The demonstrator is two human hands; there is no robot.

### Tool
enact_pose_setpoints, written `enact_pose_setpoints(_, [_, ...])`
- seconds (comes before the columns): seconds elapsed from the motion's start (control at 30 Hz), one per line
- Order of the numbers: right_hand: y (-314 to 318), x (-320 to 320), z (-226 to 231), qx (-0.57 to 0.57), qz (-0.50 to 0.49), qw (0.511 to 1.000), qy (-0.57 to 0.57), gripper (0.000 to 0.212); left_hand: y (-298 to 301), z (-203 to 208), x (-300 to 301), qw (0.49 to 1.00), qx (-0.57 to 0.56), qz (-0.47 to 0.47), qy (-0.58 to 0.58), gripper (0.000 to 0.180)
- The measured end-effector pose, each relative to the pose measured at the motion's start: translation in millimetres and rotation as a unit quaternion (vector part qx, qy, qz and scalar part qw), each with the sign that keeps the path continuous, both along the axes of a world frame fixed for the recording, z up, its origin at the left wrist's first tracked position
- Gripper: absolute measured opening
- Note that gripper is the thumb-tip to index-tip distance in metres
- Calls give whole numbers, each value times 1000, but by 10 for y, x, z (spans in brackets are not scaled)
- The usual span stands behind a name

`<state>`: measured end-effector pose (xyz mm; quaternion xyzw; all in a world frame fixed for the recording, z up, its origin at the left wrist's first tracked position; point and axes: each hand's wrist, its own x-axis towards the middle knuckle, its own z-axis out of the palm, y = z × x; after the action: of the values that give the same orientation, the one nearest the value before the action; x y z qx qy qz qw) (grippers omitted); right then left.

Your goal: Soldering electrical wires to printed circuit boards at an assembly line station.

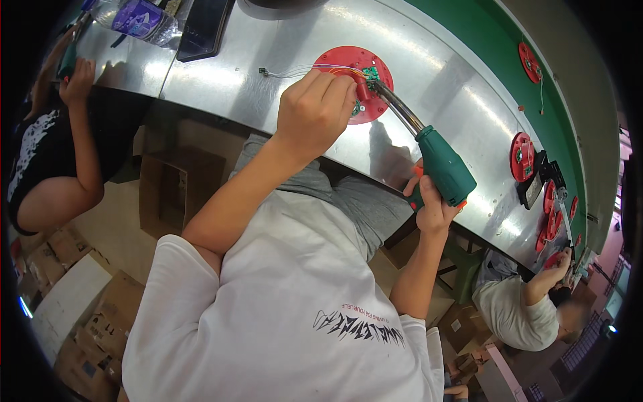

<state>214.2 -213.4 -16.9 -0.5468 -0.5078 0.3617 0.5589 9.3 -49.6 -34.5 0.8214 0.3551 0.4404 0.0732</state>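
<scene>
A round red plastic disc [333,59] lies on the metal table with a small green circuit board [370,72] on it. Thin coloured wires [295,70] run from the board out past the disc's left edge to a small dark connector. My left hand [313,114] is closed over the disc's left part, its fingertips pinched near the board; what they hold is hidden. My right hand [432,204] grips a green soldering gun [445,167] with an orange trigger. The tool's long metal nozzle slants up and left, its tip at the circuit board.
More red discs [522,157] lie along the right of the metal table [462,114]. A dark phone-like slab [206,30] and a plastic bottle [139,20] lie at the upper left. Co-workers sit on both sides. Cardboard boxes [181,187] stand on the floor.
</scene>
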Motion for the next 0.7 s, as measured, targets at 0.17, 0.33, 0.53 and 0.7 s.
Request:
enact_pose_setpoints(0.17, [49,-10,76,-39,-12,997,64,37,3,-3,7,1000,-2,1,5,7])
enact_pose_setpoints(0.33, [66,-41,75,17,-57,990,128,40,22,-25,16,1000,2,2,5,7])
enact_pose_setpoints(0.53, [15,54,-36,55,-99,984,138,43,49,-25,28,999,48,3,-16,10])
enact_pose_setpoints(0.7, [29,73,-87,60,-133,977,154,48,-4,26,6,1000,-10,1,8,6])
